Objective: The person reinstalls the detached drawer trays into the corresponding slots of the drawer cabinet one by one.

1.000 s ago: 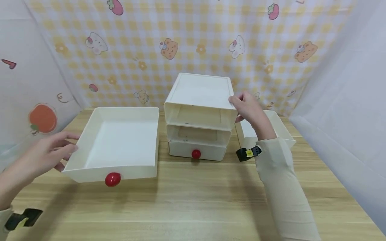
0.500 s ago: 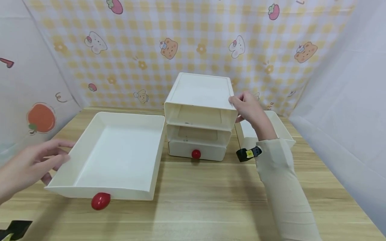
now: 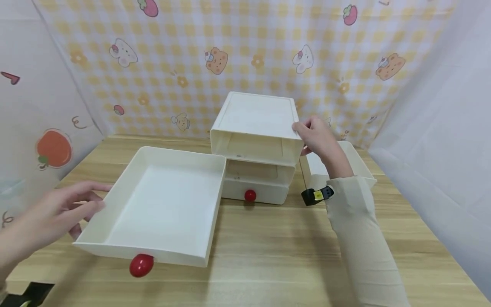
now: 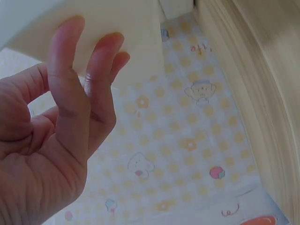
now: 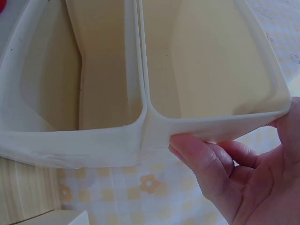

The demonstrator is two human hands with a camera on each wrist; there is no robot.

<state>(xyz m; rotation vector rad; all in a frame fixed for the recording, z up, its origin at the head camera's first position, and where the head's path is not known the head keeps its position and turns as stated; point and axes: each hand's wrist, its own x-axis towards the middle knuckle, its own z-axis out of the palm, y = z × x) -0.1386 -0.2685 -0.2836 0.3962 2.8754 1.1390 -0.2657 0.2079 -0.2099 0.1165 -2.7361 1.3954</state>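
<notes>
My left hand [image 3: 57, 217] grips a wide white drawer [image 3: 165, 200] with a red round knob [image 3: 141, 265] at its near side. The thumb lies at the left wall, and curled fingers [image 4: 101, 61] press its outside in the left wrist view. The drawer is held above the table, slightly turned, its far right corner overlapping the white drawer cabinet [image 3: 262, 113]. My right hand [image 3: 316, 134] holds the cabinet's top right corner, thumb on top and fingers curled against the side wall. The cabinet's upper two compartments stand without drawers; its bottom drawer [image 3: 268, 194] is in place.
Another white drawer [image 3: 354, 160] rests on the wooden table [image 3: 276, 256], right of the cabinet and partly behind my right forearm. A checked cloth [image 3: 253, 42] hangs behind, with white cloth at both sides.
The wide drawer in my left hand has come nearer and lower, then swung right, turning slightly, and now overlaps the cabinet's left side. My right hand stays at the cabinet corner.
</notes>
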